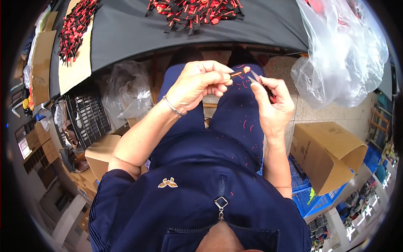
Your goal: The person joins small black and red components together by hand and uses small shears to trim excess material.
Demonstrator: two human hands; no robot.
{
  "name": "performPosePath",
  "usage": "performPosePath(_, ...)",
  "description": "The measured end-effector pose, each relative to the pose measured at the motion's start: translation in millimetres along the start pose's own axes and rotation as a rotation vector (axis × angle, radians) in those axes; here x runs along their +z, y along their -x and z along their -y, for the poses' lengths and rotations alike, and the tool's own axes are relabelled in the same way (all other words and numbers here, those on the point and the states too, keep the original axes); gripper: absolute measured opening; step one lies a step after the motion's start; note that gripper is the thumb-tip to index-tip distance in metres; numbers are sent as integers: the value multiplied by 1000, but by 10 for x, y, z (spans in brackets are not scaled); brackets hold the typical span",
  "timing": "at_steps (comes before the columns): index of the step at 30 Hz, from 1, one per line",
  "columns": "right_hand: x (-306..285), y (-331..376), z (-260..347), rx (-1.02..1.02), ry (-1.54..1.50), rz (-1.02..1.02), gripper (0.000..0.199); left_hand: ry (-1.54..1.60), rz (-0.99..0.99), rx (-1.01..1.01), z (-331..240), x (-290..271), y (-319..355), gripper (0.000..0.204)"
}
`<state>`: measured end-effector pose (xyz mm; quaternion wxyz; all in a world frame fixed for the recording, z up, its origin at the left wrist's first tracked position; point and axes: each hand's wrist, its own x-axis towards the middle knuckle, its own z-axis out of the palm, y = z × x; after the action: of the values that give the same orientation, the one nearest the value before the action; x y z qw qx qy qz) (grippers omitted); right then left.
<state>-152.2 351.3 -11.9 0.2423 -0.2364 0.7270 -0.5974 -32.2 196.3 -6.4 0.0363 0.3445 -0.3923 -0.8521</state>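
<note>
Pinching a small red-and-black trim piece (237, 74) between thumb and index finger, the left hand (197, 84) is holding it out above the lap, with its fingertips clamped together on one end and the red end (247, 69) sticking out toward the right. Meanwhile the right hand (275, 103) is gripping a pair of small metal snips (254, 77), fingers wrapped around them; the palm is hiding most of the handle, but the pointy blades are showing right beside that red end, looking slightly parted. Can't really tell if they're touching it, tbh. Little red thread scraps (245, 124) are lying all over the navy trousers (228, 111), and a silver bangle (173, 107) is sitting on the left wrist. Up front, a big heap of similar red-and-black pieces (199, 12) is covering part of the black-topped table (126, 31), and another pile (77, 29) is resting on a cardboard sheet (79, 77) over at the left. A large clear plastic bag (336, 59) is hanging by the table's right end, and below it an open cardboard box (321, 153) is sitting on a blue plastic crate (302, 191).
</note>
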Motion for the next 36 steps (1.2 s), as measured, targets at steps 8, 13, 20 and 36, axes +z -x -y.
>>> performPosePath(8,88,-22,-103,-381,298,-30,19,16,68,-23,-1,66,18,18)
performPosePath(13,56,-49,-121,-511,457,-18,18,21,50,-59,39,25,-16,17)
performPosePath(20,40,-54,-17,246,-216,13,23,-385,-3,85,-3,76,-12,13)
performPosePath(36,255,-43,-156,67,-375,123,24,-87,-10,-7,236,22,130,14)
